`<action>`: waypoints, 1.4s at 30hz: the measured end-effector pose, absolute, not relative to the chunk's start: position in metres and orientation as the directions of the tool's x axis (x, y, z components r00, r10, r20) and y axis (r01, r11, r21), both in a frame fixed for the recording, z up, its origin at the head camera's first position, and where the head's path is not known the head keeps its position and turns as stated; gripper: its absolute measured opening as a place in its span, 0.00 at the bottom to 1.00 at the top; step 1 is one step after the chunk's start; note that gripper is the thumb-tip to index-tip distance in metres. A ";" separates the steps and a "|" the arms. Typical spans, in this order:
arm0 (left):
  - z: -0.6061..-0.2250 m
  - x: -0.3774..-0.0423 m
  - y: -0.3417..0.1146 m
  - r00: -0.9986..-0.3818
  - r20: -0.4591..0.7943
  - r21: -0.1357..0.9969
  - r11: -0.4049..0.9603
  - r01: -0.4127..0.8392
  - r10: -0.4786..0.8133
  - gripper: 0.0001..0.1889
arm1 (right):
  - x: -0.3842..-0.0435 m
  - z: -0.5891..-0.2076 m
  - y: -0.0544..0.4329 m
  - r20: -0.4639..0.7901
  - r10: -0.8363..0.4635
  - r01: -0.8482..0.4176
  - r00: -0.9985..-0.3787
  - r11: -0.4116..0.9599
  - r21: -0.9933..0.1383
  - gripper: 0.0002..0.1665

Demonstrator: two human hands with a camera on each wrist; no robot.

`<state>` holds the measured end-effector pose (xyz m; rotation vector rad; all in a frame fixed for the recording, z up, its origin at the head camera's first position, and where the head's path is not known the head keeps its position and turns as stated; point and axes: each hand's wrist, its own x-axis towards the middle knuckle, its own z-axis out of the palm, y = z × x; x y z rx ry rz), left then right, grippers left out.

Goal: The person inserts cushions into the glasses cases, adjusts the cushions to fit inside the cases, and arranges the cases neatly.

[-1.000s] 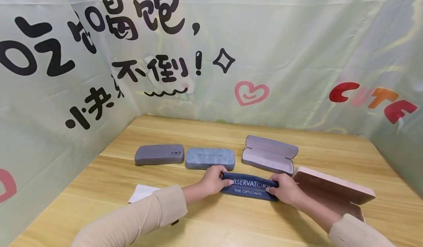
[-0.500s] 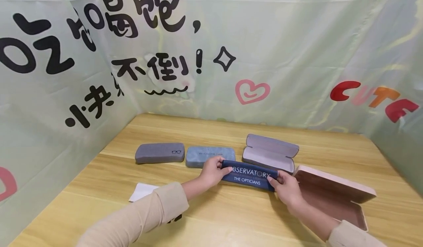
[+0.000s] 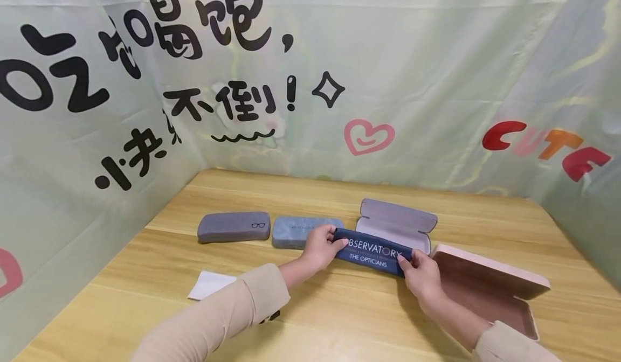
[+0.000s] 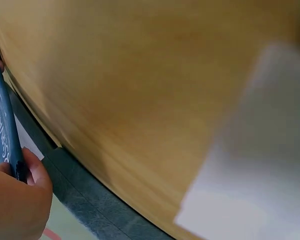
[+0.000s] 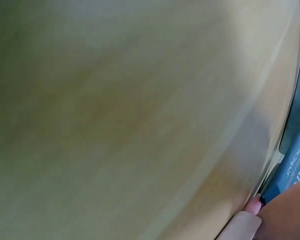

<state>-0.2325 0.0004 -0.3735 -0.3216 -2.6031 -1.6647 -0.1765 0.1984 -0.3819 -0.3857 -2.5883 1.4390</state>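
Observation:
A navy glasses pouch (image 3: 368, 252) lettered "OBSERVATORY THE OPTICIANS" is held stretched between both hands, raised off the table and sloping down to the right. My left hand (image 3: 321, 248) pinches its left end, thumb on the lettered face. At the opposite end, my right hand (image 3: 426, 277) pinches the corner in the same way. In the left wrist view the left hand (image 4: 21, 202) shows at the lower left on the blue pouch (image 4: 5, 122). Only a sliver of the right hand (image 5: 289, 212) and pouch (image 5: 285, 177) appears in the right wrist view.
Behind the hands lie a shut grey-purple glasses case (image 3: 228, 226) and a shut light blue one (image 3: 288, 232). A lavender case (image 3: 398, 216) and a pink case with brown lining (image 3: 499, 297) stand open. A white cloth (image 3: 209, 285) and a partly hidden black object (image 3: 275, 315) lie near the left sleeve.
Both hands have lifted the pouch and carried it slightly right, so it now overlaps the front of the lavender case in the head view. The cases have not moved.

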 end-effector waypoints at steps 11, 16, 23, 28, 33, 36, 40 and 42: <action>-0.368 -0.249 0.019 -0.974 0.190 0.902 0.369 0.224 0.125 0.08 | -0.179 -0.378 0.197 0.039 0.363 0.151 -0.931 0.479 -0.865 0.14; -0.366 -0.257 0.027 -0.977 0.194 0.896 0.391 0.212 0.086 0.08 | -0.180 -0.375 0.193 0.031 0.366 0.150 -0.930 0.454 -0.878 0.18; -0.366 -0.266 0.041 -0.977 0.208 0.862 0.463 0.204 0.043 0.08 | -0.184 -0.372 0.188 0.084 0.402 0.126 -0.912 0.469 -0.874 0.18; -0.367 -0.268 0.051 -0.983 0.184 0.866 0.467 0.175 0.028 0.07 | -0.190 -0.370 0.182 0.150 0.418 0.085 -0.896 0.492 -0.866 0.20; -0.367 -0.271 0.059 -0.988 0.154 0.866 0.481 0.139 0.009 0.06 | -0.197 -0.369 0.181 0.148 0.422 0.086 -0.894 0.487 -0.869 0.23; -0.366 -0.272 0.062 -0.991 0.134 0.862 0.495 0.114 -0.004 0.06 | -0.202 -0.368 0.183 0.126 0.429 0.103 -0.895 0.473 -0.875 0.24; -0.364 -0.273 0.064 -0.994 0.106 0.858 0.506 0.088 -0.007 0.05 | -0.207 -0.366 0.184 0.105 0.450 0.135 -0.887 0.469 -0.873 0.23; -0.364 -0.274 0.065 -0.995 0.100 0.854 0.515 0.078 -0.015 0.05 | -0.209 -0.365 0.183 0.105 0.467 0.155 -0.878 0.485 -0.860 0.23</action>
